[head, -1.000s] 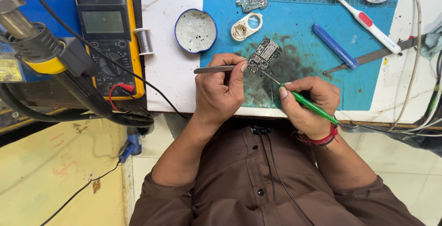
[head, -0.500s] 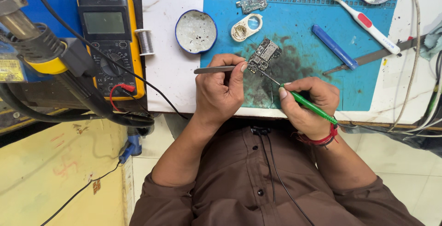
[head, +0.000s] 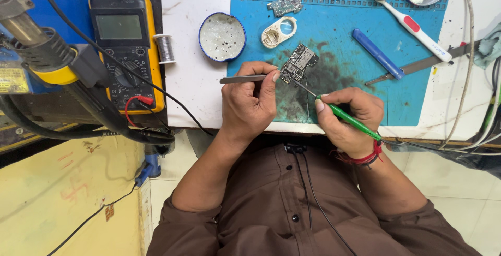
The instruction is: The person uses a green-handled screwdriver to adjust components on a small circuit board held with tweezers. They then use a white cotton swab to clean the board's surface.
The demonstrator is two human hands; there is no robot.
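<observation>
Nothing is seen shifted over the last second: at frame centre, tweezers stay pinched in the left hand, steadying the circuit board, while the green soldering iron, gripped closed by the right hand, is kept on it.

The person wore a brown buttoned shirt with small dark buttons down the front and both sleeves pushed up past the elbows. A thin black cord hung from a small clip at the collar. Red thread bands circled the right wrist; both hands were bare.
</observation>
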